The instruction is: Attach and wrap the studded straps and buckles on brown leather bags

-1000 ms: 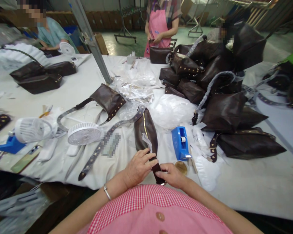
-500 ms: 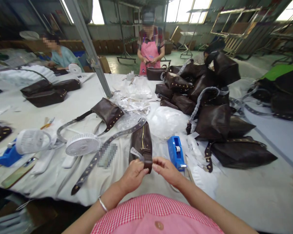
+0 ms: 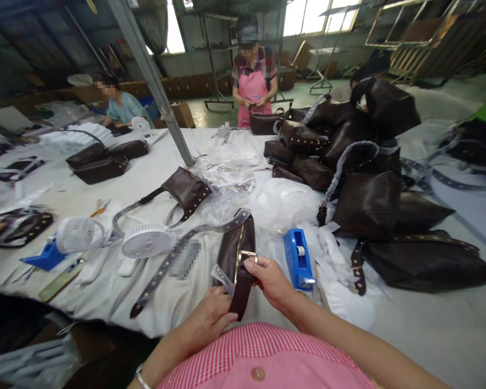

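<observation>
A dark brown leather handbag (image 3: 227, 246) with a gold zipper lies in front of me, one end toward my body. My right hand (image 3: 269, 278) pinches the gold buckle (image 3: 248, 256) at the end of its short strap. Lower down, my left hand (image 3: 214, 313) grips the brown strap (image 3: 242, 296) near the bag's near end. A clear plastic strip (image 3: 222, 278) sticks out beside the left fingers. From the bag's far end a long studded strap (image 3: 190, 235), partly covered in plastic film, runs to the left across the cloth.
A blue tape dispenser (image 3: 297, 259) stands to the right. A pile of brown bags (image 3: 366, 205) fills the right side. White fans (image 3: 148, 240), another bag (image 3: 186, 190) and a metal post (image 3: 154, 86) are on the left. A co-worker (image 3: 254, 81) stands across the table.
My right hand has moved up to the buckle, which now shows raised. My left hand has drawn the strap down toward my body. The view has swung slightly left.
</observation>
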A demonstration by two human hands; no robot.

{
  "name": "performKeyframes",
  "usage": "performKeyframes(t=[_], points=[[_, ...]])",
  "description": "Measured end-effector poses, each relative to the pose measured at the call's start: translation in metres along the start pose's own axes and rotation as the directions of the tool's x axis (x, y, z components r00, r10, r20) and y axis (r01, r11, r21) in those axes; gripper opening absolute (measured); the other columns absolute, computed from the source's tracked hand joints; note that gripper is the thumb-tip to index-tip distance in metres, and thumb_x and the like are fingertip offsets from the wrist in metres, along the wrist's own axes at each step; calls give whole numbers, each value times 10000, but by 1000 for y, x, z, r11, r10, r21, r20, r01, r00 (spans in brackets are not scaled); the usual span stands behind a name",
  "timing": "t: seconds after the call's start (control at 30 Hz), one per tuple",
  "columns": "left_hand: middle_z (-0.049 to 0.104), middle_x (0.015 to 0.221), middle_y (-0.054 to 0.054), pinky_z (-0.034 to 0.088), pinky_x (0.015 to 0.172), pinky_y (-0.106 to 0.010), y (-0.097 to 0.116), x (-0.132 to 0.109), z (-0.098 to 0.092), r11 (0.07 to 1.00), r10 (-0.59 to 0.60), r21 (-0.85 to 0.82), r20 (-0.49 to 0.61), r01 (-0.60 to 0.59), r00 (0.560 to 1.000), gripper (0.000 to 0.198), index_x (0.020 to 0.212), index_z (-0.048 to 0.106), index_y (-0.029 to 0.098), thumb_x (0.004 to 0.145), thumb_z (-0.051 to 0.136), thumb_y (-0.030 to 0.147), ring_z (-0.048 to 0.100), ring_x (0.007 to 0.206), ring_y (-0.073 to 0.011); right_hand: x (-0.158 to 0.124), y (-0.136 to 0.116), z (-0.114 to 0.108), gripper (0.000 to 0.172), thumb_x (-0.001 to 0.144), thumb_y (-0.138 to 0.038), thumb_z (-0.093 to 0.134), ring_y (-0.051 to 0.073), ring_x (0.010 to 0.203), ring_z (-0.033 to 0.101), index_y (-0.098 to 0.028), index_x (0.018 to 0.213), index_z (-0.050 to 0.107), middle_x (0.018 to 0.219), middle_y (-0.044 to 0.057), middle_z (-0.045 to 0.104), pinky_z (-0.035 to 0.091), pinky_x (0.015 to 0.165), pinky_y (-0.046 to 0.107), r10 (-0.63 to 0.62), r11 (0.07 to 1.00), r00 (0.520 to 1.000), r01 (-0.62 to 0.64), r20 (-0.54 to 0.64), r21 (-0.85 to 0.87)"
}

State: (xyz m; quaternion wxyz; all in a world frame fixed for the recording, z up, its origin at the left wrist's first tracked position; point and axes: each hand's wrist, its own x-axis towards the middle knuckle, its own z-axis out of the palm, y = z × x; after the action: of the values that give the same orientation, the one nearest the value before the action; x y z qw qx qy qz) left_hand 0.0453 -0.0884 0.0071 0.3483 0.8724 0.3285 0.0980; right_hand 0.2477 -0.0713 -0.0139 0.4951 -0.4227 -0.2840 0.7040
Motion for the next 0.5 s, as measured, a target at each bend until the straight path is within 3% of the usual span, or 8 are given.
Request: performKeyframes(t=[0.13, 0.2, 0.27, 0.33, 0.4, 0.5], points=[[694, 786, -26, 464, 775, -300, 12, -1, -21, 992, -123, -14, 5, 123, 992, 174, 813, 702, 224, 887, 580, 324, 616, 817, -201, -2, -8, -3, 350, 769, -483, 694, 113, 603, 474, -133, 759, 706, 659, 0, 612, 371, 569, 245, -83, 978, 996, 78, -17, -191], [706, 821, -29, 468, 749, -294, 18, 6, -35, 970, -242, -31, -71, 241, 968, 148, 846, 715, 226, 867, 607, 326, 627, 787, -190, -3, -12, -3, 357, 803, -480, 652, 131, 642, 498, -131, 771, 716, 687, 11, 630, 391, 610, 260, -115, 958, 993, 113, 5, -265], [715, 874, -40, 481, 759, -298, 24, 18, -42, 929, -358, -158, -167, 334, 919, 159, 903, 709, 216, 862, 615, 338, 643, 804, -190, -4, -17, -1, 338, 826, -462, 627, 140, 664, 508, -139, 779, 719, 692, 7, 624, 404, 642, 270, -171, 926, 984, 175, 41, -336], [717, 982, -61, 496, 821, -311, 28, 35, -40, 858, -407, -415, -186, 304, 894, 220, 1008, 676, 202, 860, 618, 355, 657, 894, -201, -6, -21, 1, 313, 841, -438, 613, 142, 687, 509, -157, 736, 703, 689, -2, 593, 411, 665, 270, -262, 877, 962, 270, 76, -398], [700, 1067, -77, 498, 877, -327, 31, 52, -28, 726, -405, -653, -151, 216, 902, 290, 1098, 626, 190, 874, 599, 373, 652, 965, -206, -8, -24, 2, 306, 856, -414, 601, 140, 705, 513, -172, 684, 674, 699, -8, 555, 414, 665, 260, -347, 826, 935, 344, 79, -447], [694, 911, -51, 529, 747, -314, 36, 64, -4, 577, -443, -781, -54, 239, 895, 286, 1070, 597, 186, 913, 531, 415, 653, 787, -187, -10, -26, 0, 310, 878, -373, 570, 122, 671, 510, -174, 651, 641, 717, -13, 520, 412, 625, 245, -404, 791, 914, 361, 20, -495]])
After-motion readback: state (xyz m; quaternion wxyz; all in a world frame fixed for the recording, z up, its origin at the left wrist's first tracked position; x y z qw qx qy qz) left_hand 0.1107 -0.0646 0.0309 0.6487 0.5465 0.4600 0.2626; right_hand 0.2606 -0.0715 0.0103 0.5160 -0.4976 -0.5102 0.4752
